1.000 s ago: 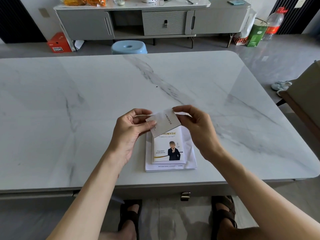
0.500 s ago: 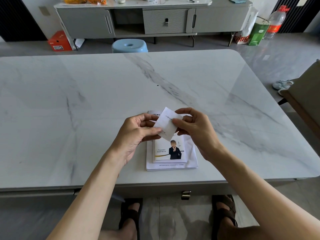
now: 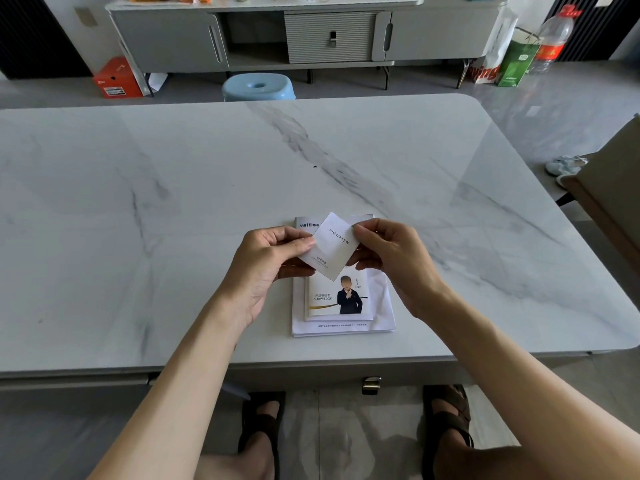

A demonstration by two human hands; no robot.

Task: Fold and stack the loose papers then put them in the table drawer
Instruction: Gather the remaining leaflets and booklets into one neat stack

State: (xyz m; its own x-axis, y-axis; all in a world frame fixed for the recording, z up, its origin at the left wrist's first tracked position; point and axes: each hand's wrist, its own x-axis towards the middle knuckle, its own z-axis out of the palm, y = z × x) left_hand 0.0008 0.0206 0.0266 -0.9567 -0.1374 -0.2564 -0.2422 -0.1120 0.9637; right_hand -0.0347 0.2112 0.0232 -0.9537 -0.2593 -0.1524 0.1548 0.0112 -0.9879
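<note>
A small white folded paper (image 3: 331,245) with dark lettering is pinched from both sides, by my left hand (image 3: 268,261) and my right hand (image 3: 389,259), tilted like a diamond just above the table. Under it lies a stack of papers (image 3: 379,306) near the table's front edge: a white folded sheet at the bottom and a booklet (image 3: 337,299) with a picture of a person in a dark suit on top. The table drawer (image 3: 346,372) is shut below the front edge, its metal handle (image 3: 371,385) to the right of centre.
The white marble table (image 3: 173,202) reaches far ahead. A brown chair (image 3: 609,199) stands at its right side. Beyond the table are a blue stool (image 3: 258,86), a grey sideboard (image 3: 311,36), an orange box (image 3: 117,79) and a bottle (image 3: 554,32). My sandalled feet show under the table.
Both hands have turned the small paper so its lettered face points up, and lowered it a little toward the stack. The stack has not moved.
</note>
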